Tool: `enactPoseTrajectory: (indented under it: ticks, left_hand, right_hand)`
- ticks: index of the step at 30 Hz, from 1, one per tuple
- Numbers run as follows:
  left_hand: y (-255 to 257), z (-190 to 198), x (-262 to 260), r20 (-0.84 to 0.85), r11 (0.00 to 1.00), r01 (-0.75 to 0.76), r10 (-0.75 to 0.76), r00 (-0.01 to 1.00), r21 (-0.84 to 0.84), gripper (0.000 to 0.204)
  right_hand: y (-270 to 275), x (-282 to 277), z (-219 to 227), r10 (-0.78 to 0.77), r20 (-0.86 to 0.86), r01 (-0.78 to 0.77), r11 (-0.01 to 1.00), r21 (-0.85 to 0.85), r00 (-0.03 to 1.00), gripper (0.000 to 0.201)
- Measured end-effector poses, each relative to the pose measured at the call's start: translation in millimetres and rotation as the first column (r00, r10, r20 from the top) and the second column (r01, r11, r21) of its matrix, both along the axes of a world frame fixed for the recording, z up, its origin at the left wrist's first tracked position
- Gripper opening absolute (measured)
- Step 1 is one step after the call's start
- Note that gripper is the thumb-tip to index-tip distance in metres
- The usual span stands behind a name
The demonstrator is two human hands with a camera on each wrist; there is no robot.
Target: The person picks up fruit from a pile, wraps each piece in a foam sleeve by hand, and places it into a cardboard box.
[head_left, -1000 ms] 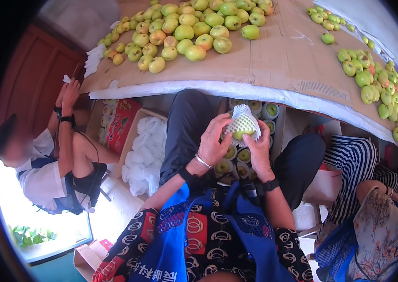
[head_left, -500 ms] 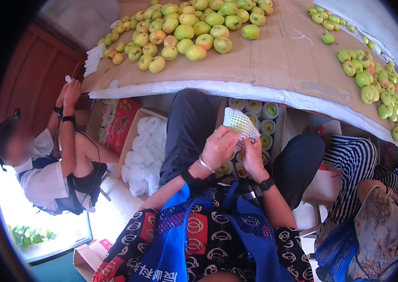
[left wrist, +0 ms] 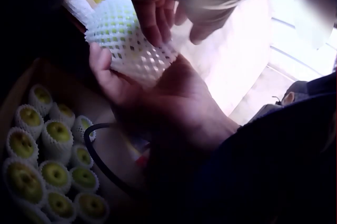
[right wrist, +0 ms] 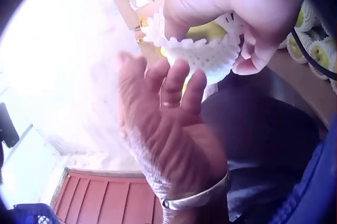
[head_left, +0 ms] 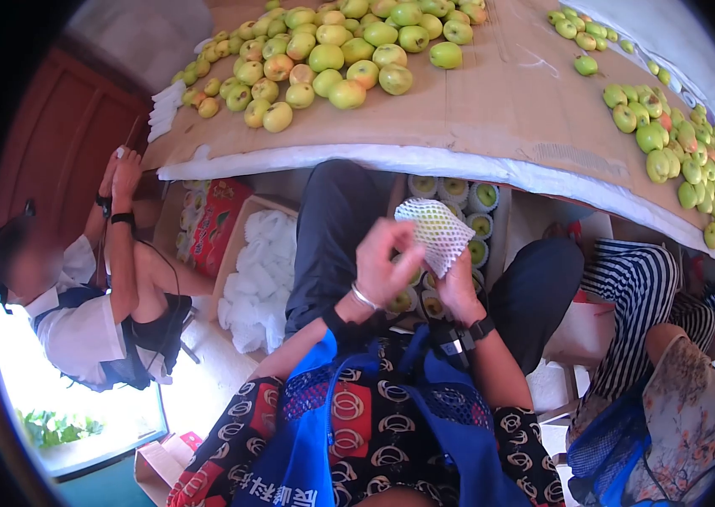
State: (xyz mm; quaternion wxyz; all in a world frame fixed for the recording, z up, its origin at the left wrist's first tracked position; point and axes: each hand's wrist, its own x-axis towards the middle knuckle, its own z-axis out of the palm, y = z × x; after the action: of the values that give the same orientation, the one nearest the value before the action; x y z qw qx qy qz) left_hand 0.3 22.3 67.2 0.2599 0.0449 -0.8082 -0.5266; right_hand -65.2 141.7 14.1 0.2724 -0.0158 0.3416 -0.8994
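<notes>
In the head view my right hand (head_left: 459, 286) grips a green apple (right wrist: 202, 32) sleeved in a white foam net (head_left: 435, 232). Its thumb and fingers lie around the sleeve in the left wrist view. Beside the net, my left hand (head_left: 385, 264) holds nothing, its fingers loosely bent and slightly blurred. A silver bracelet (right wrist: 202, 199) circles the left wrist. The right wrist view shows that palm facing the net's scalloped opening, where the apple's green skin shows. Below the hands stands a carton (left wrist: 13, 90) with rows of netted apples (left wrist: 55, 174).
A cardboard-covered table (head_left: 509, 118) bears a heap of loose green apples (head_left: 323, 57) and a second pile (head_left: 699, 160) at right. Left of my knee stands a box of white foam nets (head_left: 260, 279). One person (head_left: 91, 279) sits at left, another (head_left: 687, 406) at right.
The foam net has been drawn further over the apple and turned in the hands. My left hand, which was pinching the net's edge, has let go and moved left.
</notes>
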Motion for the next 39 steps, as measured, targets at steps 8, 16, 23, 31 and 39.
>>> enactPoseTrajectory:
  ticks: [8, 16, 23, 31, 39]
  left_hand:
    - [-22.6, -18.4, -33.9, 0.067, 0.584, 0.138, -0.316, 0.946, 0.800, 0.046]
    - [-37.4, -50.6, -21.2, -0.211, -0.175, 0.164, -0.298, 0.931, 0.971, 0.043]
    - [-33.8, -41.0, -20.2, -0.252, -0.225, 0.186, -0.313, 0.916, 0.956, 0.044]
    - [-29.0, -55.0, -18.7, -0.160, -0.087, 0.139, -0.332, 0.930, 0.987, 0.041]
    - [-26.1, -47.2, -20.4, -0.136, -0.070, 0.119, -0.328, 0.935, 0.990, 0.043]
  right_hand:
    - [4.3, 2.3, 7.8, 0.246, -0.083, -0.232, 0.961, 0.150, 0.966, 0.030]
    - [14.6, -0.4, 88.4, 0.546, -0.314, -0.119, 0.617, 0.778, 0.776, 0.058]
    - [22.2, -0.6, 92.4, 0.163, -0.800, 0.506, 0.698, 0.507, 0.577, 0.023]
    - [-5.5, 11.1, 90.4, 0.619, -0.685, 0.640, 0.357, 0.680, 0.383, 0.052]
    - [-11.8, 6.3, 72.4, 0.672, -0.642, 0.700, 0.254, 0.667, 0.368, 0.053]
